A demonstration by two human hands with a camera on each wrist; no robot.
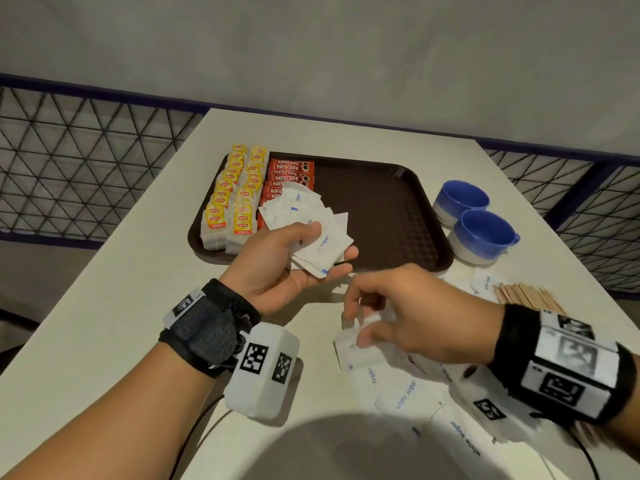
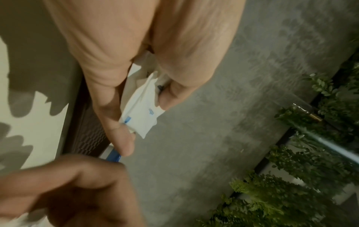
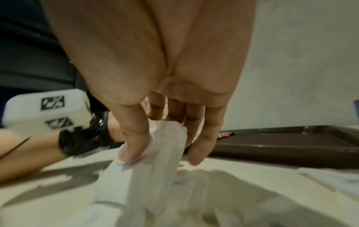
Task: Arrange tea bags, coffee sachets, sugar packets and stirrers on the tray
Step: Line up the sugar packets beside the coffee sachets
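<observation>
Several white sugar packets (image 1: 308,226) are sitting fanned in the left hand (image 1: 287,268), thumb pressing them against the curled fingers above the near edge of the brown tray (image 1: 381,209). The right hand (image 1: 401,317) is pinching one more sugar packet (image 1: 353,344) from the loose packets (image 1: 405,393) lying on the white table (image 1: 104,323). On the tray's left side, yellow tea bags (image 1: 232,195) are standing in two rows, red coffee sachets (image 1: 287,174) just beside them. Wooden stirrers (image 1: 523,296) and two blue cups (image 1: 474,220) are waiting on the table to the tray's right.
</observation>
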